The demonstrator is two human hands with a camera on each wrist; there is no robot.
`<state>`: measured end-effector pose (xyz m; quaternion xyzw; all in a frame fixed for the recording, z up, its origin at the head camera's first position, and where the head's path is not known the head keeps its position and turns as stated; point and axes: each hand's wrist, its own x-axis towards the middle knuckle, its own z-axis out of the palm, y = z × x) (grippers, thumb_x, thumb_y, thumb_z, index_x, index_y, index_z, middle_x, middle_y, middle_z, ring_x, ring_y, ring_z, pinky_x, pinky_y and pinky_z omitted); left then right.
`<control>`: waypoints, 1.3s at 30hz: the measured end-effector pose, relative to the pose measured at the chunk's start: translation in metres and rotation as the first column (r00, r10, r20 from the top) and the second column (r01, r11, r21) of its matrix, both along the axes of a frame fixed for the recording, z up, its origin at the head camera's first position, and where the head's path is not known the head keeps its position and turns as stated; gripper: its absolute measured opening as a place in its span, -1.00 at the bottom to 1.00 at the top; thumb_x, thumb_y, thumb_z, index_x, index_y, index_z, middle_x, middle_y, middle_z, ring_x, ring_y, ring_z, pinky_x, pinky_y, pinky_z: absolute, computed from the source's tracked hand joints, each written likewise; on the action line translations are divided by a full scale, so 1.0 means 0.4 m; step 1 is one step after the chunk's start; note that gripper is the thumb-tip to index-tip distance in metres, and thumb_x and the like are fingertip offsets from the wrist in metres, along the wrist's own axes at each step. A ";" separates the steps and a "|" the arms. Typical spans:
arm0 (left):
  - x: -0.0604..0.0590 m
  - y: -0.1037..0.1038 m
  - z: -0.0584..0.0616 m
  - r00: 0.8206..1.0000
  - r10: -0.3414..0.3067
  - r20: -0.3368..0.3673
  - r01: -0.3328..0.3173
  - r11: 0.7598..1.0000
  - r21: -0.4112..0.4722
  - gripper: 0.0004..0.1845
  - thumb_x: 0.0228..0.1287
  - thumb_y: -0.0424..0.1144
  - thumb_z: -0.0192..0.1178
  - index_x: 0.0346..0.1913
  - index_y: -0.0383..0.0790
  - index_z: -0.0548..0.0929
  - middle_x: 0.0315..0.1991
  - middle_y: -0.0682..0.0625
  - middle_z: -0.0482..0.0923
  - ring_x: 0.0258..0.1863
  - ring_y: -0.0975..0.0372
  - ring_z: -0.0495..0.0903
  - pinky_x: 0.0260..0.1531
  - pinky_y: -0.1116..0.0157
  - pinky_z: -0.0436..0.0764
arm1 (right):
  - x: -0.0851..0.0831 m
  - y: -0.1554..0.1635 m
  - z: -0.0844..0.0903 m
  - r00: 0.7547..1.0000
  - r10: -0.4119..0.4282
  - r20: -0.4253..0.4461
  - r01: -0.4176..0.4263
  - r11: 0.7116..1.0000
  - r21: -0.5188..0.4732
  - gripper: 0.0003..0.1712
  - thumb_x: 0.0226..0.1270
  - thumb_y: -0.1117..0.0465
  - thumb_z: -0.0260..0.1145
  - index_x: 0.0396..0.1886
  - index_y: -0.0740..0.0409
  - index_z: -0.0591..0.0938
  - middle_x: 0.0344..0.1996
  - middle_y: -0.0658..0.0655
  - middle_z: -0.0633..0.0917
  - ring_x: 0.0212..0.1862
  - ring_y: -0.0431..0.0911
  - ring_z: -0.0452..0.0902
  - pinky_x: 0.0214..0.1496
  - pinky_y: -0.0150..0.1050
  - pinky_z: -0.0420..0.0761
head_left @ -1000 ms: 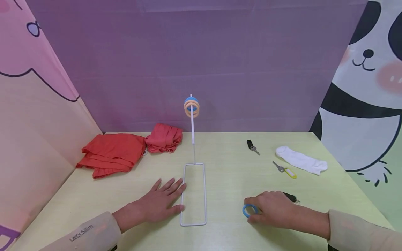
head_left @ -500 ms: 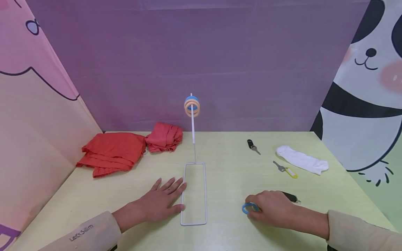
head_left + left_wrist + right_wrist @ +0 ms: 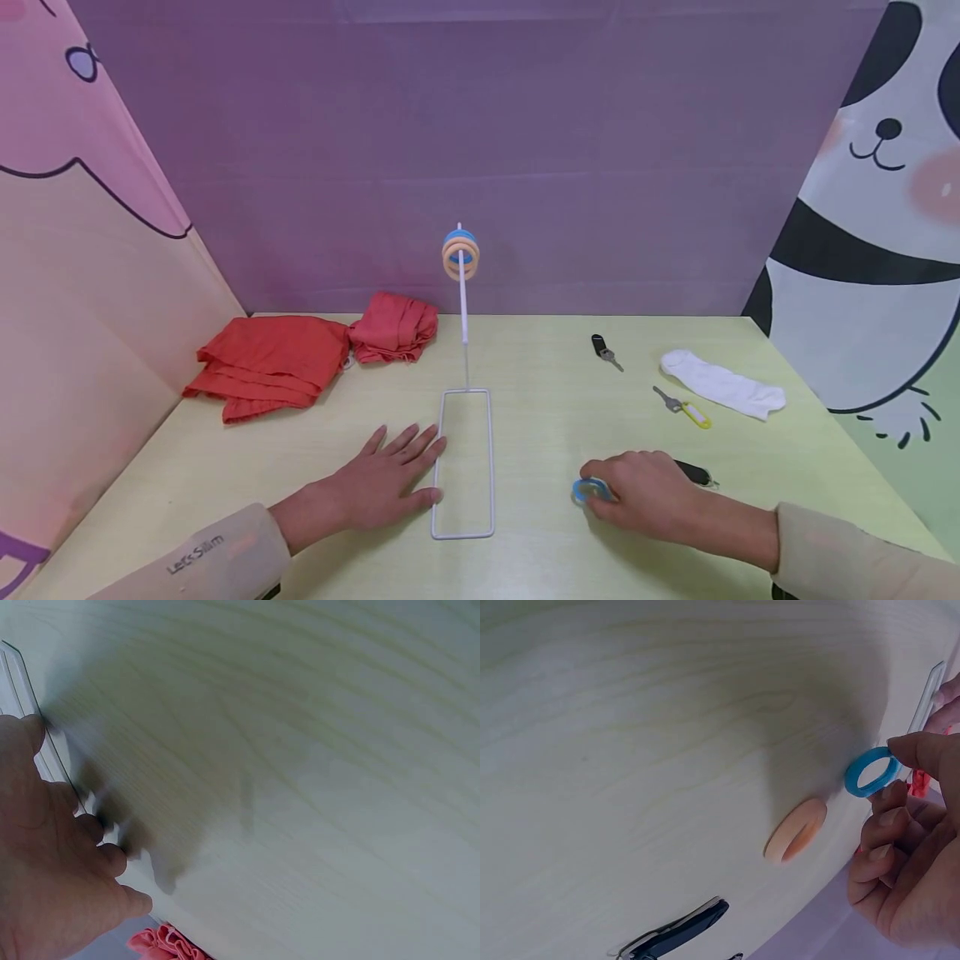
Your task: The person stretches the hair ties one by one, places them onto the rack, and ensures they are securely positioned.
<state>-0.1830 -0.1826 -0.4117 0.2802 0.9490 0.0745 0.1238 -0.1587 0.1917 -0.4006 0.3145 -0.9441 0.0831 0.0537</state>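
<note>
My right hand (image 3: 652, 493) pinches a blue ring (image 3: 853, 777) between thumb and fingers, just above the table at the right. Below that hand a peach ring (image 3: 778, 838) lies on the tabletop in the right wrist view; the hand hides it from the head view. A white wire stand (image 3: 491, 467) has its rectangular base flat on the table. Blue and peach rings (image 3: 451, 265) hang together on its raised rod. With fingers spread, my left hand (image 3: 386, 487) rests flat, its fingertips and thumb touching the left side of that base.
Two folded red cloths (image 3: 273, 358) (image 3: 393, 329) lie at the back left. On the right are a key with a black tag (image 3: 602, 350), a key with a yellow tag (image 3: 678, 406), a white sock (image 3: 720, 383) and a black object (image 3: 693, 473) partly behind my right hand.
My right hand has shifted slightly left and away from me, carrying the blue ring, which has tilted. The left hand and the stand stay in place.
</note>
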 end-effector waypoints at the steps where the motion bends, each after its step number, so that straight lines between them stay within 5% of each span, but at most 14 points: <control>1: 0.000 0.000 0.001 1.000 0.000 0.001 0.000 1.000 -0.002 -0.16 0.45 0.37 -0.14 0.61 0.01 0.04 0.65 0.01 -0.07 0.64 -0.02 -0.11 0.51 -0.28 -0.16 | 0.000 0.001 -0.001 1.000 -0.001 -0.001 0.001 1.000 0.011 -0.84 0.22 0.02 0.41 -0.22 -0.14 0.67 -0.58 -0.25 0.60 -0.57 -0.37 0.30 -0.63 -0.36 0.24; 8: 0.000 0.000 0.003 1.000 -0.002 0.005 0.002 1.000 -0.005 -0.16 0.45 0.37 -0.14 0.61 0.01 0.04 0.65 0.01 -0.07 0.64 -0.03 -0.11 0.50 -0.28 -0.16 | 0.009 0.012 0.004 0.999 -0.018 0.034 0.015 0.997 0.080 -0.65 0.12 -0.09 0.48 -0.12 -0.12 0.66 -0.65 -0.26 0.50 -0.57 -0.36 0.31 -0.63 -0.34 0.27; 19: -0.003 -0.002 -0.002 1.000 -0.011 0.008 0.011 1.000 0.008 -0.17 0.46 0.33 -0.11 0.61 -0.02 0.05 0.65 -0.01 -0.07 0.63 -0.04 -0.12 0.50 -0.30 -0.19 | 0.005 0.016 -0.006 0.999 -0.018 0.042 0.015 0.998 0.058 -0.79 0.18 -0.07 0.47 -0.29 -0.18 0.63 -0.72 -0.29 0.34 -0.60 -0.37 0.23 -0.65 -0.36 0.21; 32: 0.000 -0.004 -0.002 1.000 -0.012 -0.008 0.012 1.000 0.007 -0.16 0.46 0.37 -0.15 0.61 -0.01 0.05 0.64 -0.01 -0.06 0.63 -0.04 -0.10 0.49 -0.30 -0.15 | -0.007 0.007 -0.018 0.993 0.040 -0.109 -0.039 0.999 0.014 -0.89 0.21 0.05 0.43 -0.34 -0.19 0.63 -0.64 -0.31 0.51 -0.60 -0.39 0.25 -0.66 -0.38 0.18; 36: -0.001 -0.003 -0.002 1.000 -0.010 -0.006 0.010 1.000 0.004 -0.16 0.45 0.37 -0.15 0.61 0.00 0.04 0.65 0.00 -0.07 0.63 -0.03 -0.10 0.50 -0.29 -0.15 | -0.015 -0.003 0.008 0.958 0.075 -0.277 -0.078 0.997 0.002 -0.82 0.15 0.08 0.48 -0.26 -0.16 0.66 -0.61 -0.26 0.61 -0.61 -0.38 0.33 -0.65 -0.42 0.21; 39: -0.001 -0.002 0.000 1.000 -0.009 0.003 0.009 1.000 0.008 -0.15 0.45 0.38 -0.15 0.61 0.00 0.04 0.65 0.00 -0.07 0.64 -0.03 -0.11 0.50 -0.29 -0.15 | -0.021 -0.020 0.056 0.898 0.107 -0.428 -0.133 0.991 -0.031 -0.72 0.08 0.10 0.52 -0.18 -0.12 0.70 -0.61 -0.21 0.65 -0.62 -0.36 0.40 -0.63 -0.46 0.27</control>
